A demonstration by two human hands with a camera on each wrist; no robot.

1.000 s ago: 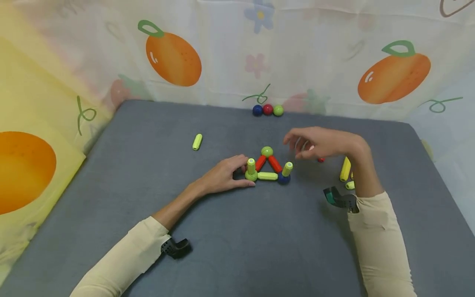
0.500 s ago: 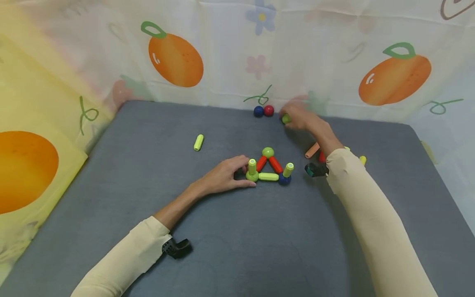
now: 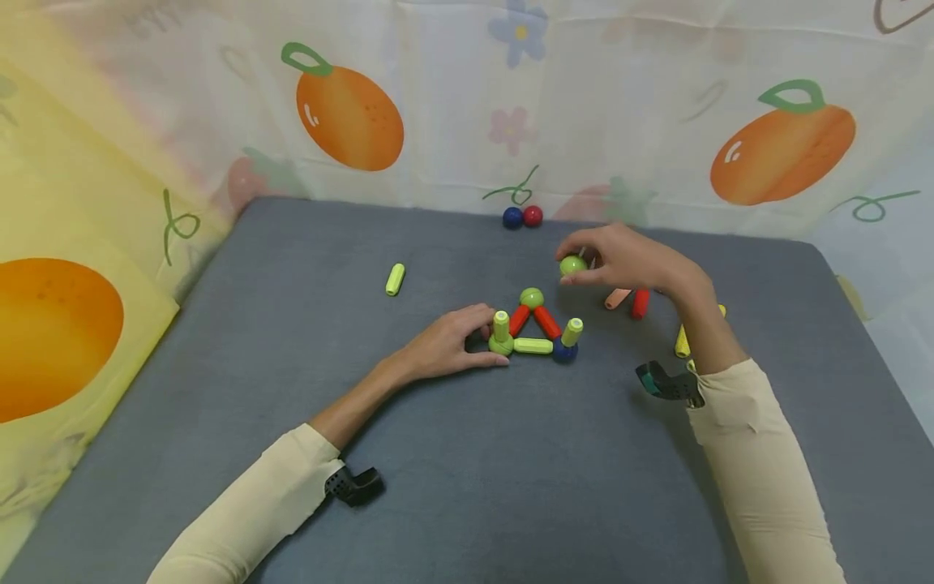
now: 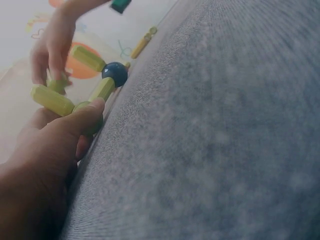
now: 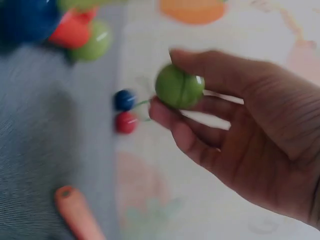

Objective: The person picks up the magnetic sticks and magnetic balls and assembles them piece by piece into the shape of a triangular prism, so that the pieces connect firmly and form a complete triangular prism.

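A triangle of rods and balls lies on the grey table: two red rods (image 3: pixel 547 323), a flat yellow-green rod (image 3: pixel 533 346), a green ball (image 3: pixel 532 298) at the far corner, a dark blue ball (image 3: pixel 565 350) at the right and another green ball (image 3: pixel 500 345) at the left. From each near ball a yellow-green rod (image 3: pixel 572 331) stands up. My left hand (image 3: pixel 447 344) holds the left green ball between thumb and fingers. In my right hand (image 3: pixel 626 258) a loose green ball (image 5: pixel 180 86) is pinched by the fingertips, raised behind and right of the triangle.
At the table's back edge sit a blue ball (image 3: pixel 513 217) and a red ball (image 3: pixel 533 216). A yellow-green rod (image 3: pixel 395 279) lies left of the triangle. Orange (image 3: pixel 617 298), red (image 3: pixel 640 303) and yellow rods (image 3: pixel 682 341) lie at the right, partly behind the right arm.
My right hand reached to the back edge, took the green ball from the row beside the red one, and drew it nearer the triangle. The left hand has stayed in place.
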